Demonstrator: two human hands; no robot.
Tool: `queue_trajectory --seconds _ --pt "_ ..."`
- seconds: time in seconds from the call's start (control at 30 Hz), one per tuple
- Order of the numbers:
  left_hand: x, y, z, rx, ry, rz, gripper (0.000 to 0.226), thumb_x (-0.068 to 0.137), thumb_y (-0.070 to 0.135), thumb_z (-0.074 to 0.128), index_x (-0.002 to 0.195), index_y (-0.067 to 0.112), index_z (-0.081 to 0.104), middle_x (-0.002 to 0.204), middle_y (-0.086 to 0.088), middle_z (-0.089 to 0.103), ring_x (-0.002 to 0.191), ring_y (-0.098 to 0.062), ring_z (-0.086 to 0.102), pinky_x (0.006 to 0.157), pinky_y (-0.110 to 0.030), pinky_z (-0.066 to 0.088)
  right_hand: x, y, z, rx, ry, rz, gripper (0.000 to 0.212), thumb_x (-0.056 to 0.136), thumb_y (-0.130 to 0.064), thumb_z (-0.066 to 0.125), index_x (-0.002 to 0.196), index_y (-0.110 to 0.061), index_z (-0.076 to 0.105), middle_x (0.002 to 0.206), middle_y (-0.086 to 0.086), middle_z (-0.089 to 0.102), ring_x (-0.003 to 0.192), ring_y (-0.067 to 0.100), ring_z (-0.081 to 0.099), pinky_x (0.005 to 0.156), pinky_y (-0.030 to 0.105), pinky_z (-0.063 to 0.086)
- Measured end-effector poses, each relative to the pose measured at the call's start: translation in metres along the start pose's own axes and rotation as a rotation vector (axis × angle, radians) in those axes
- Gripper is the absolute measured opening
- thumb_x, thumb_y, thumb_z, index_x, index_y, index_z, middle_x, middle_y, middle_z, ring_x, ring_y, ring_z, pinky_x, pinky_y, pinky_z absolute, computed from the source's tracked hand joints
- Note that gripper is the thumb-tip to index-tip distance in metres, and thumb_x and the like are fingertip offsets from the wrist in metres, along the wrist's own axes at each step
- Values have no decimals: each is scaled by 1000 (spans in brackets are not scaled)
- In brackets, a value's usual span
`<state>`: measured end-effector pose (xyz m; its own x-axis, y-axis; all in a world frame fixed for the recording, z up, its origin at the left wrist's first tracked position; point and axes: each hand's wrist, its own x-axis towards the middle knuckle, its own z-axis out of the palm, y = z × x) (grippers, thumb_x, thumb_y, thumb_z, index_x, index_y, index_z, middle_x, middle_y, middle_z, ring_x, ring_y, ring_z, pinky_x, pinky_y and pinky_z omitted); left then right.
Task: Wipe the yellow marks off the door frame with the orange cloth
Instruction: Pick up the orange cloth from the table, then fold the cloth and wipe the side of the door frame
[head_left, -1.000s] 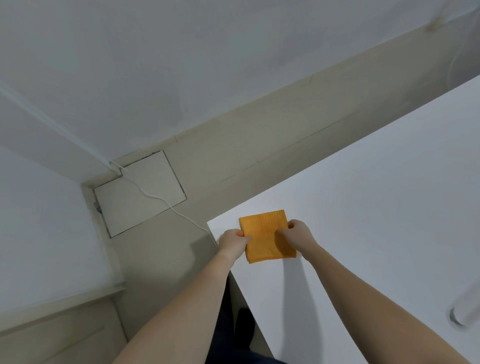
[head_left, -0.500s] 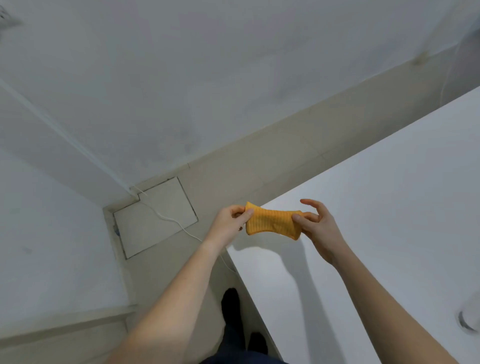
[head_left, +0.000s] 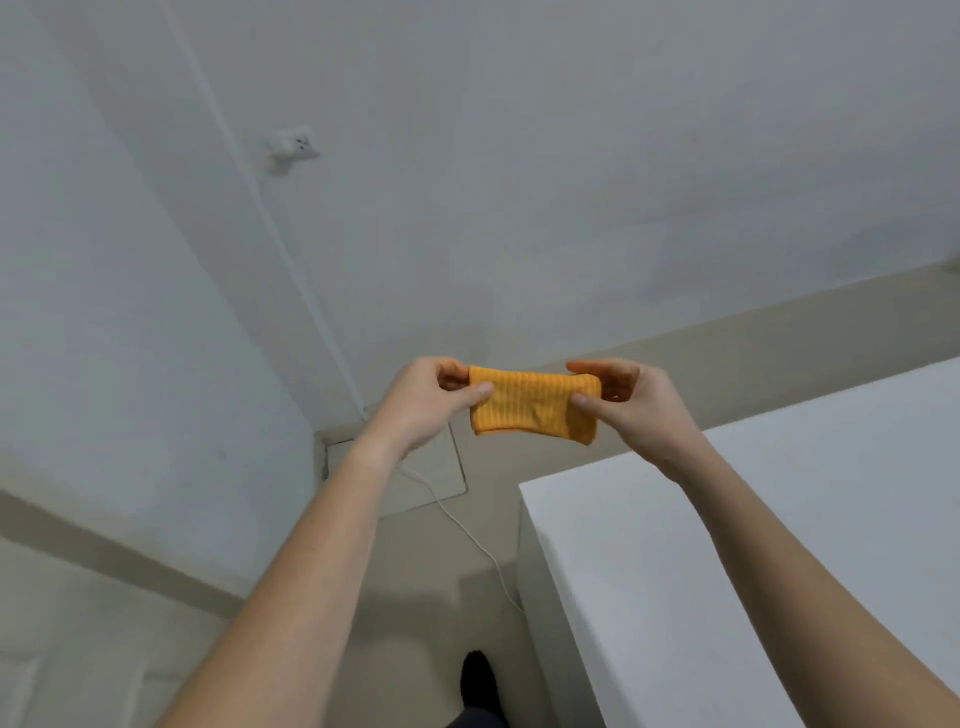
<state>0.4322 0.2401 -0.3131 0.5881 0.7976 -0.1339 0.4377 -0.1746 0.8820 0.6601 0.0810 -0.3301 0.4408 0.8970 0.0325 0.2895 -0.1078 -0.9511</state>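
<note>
The folded orange cloth (head_left: 532, 410) is held in the air between both hands, in front of the white wall. My left hand (head_left: 423, 402) pinches its left edge with thumb and fingers. My right hand (head_left: 634, 405) pinches its right edge. The cloth hangs away from the white table. No door frame or yellow marks appear in this view.
A white table (head_left: 779, 545) fills the lower right, its corner near the middle. A wall socket (head_left: 296, 148) sits high on the wall with a white cable (head_left: 467, 535) running down across the beige floor. A floor hatch (head_left: 415, 478) lies in the corner. A dark shoe (head_left: 478, 680) shows below.
Both hands lifted the cloth off the table and raised it in the air. The view tilted upward, showing more wall and the socket.
</note>
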Motion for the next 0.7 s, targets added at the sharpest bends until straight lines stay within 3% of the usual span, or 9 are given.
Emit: queue_trajectory --seconds 0.1,0.23,0.37,0.47,0.6,0.7 --pt "-21 0 -41 64 106 4 27 92 45 85 97 19 80 90 5 78 85 -7 70 77 -25 51 10 -32 29 -93 -32 -84 30 92 -16 81 121 -22 77 101 -3 79 93 10 75 80 21 59" --pt "-44 -2 -91 46 232 2 33 95 49 80 99 16 80 97 0 78 92 -11 69 82 -28 50 31 -73 67 -152 -91 -157 24 93 -18 80 117 -20 78 96 -4 79 82 -1 71 70 12 54" --pt "-61 -4 -145 -42 341 6 33 99 48 75 98 16 82 101 -6 81 92 -7 71 81 -21 48 59 -117 110 -137 -167 -209 18 93 -19 79 112 -21 79 93 -5 79 80 -3 71 71 13 52" --pt "-71 -8 -188 -116 443 31 32 100 44 76 97 13 80 92 4 80 87 2 72 84 -19 49 78 -149 147 -110 -245 -219 12 94 -20 78 106 -23 79 91 -5 79 81 0 72 72 14 55" --pt "-81 -21 -230 -161 535 91 38 103 40 73 94 4 70 85 -16 73 85 -13 69 95 -40 60 95 -183 190 -104 -323 -233 6 94 -18 76 99 -21 78 87 2 77 72 4 69 68 19 56" --pt "-96 -25 -246 -276 592 82 35 106 33 70 91 2 62 72 -6 63 78 -14 67 84 -38 65 104 -201 215 -109 -394 -254 3 95 -19 74 96 -19 77 83 0 74 64 1 63 63 18 52"
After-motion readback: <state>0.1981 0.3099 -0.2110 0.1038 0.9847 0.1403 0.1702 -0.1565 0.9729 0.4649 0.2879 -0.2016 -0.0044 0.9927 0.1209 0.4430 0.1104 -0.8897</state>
